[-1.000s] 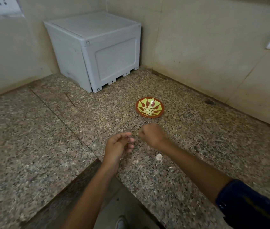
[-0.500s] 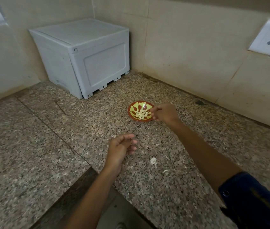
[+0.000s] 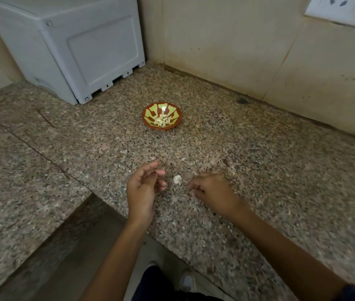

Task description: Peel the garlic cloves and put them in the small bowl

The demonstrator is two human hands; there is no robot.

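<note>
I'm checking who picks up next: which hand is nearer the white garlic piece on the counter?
Left, narrowly. The left hand has its fingertips just left of the garlic piece; the right hand sits slightly farther off, right of it. Neither touches it.

Bare counter [image 3: 259, 192] btwn hands & small bowl [image 3: 150, 123]; grey box [image 3: 74, 51] blocks far-left corner; walls [image 3: 226, 40] behind.

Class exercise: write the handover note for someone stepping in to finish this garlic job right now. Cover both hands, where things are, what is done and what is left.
Left hand: loosely curled, holding nothing.
Right hand: fingers curled low over the counter; whether it holds anything is unclear.
Small bowl: ahead, holding peeled cloves.
White garlic piece: on the counter between the hands, apparently next to handle.
</note>
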